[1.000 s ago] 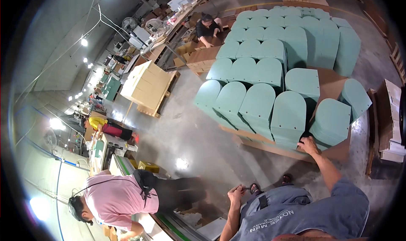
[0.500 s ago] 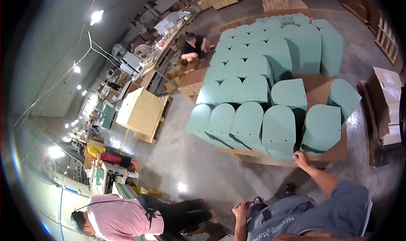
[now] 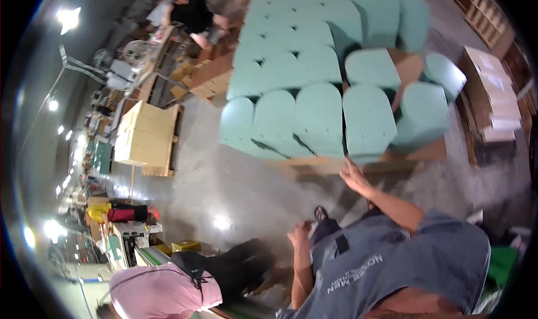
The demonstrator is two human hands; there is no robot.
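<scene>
My right hand (image 3: 354, 177) reaches out to the front edge of a stack of pale green, round-ended panels (image 3: 369, 117). Its fingers are partly stretched, with a fingertip at or very near the stack's lower edge; contact is hard to tell. Nothing shows in its grip. Lower and to the left, my left hand (image 3: 300, 233) is held in front of my body with its fingers curled closed. Whatever they hold, if anything, is hidden. More stacks of the same green panels (image 3: 318, 114) stand in close rows on a cardboard-covered pallet (image 3: 319, 163).
A person in a pink shirt (image 3: 162, 291) bends at the lower left. Another in black (image 3: 192, 11) works beside brown stacks at the far left. Cream cartons (image 3: 140, 134) sit on a pallet left of me. Stacked boards (image 3: 490, 89) stand at the right.
My view has shifted, and the stacks appear higher and further left. My right hand has moved from the gap between two front stacks to the lower edge of one, its fingers straighter.
</scene>
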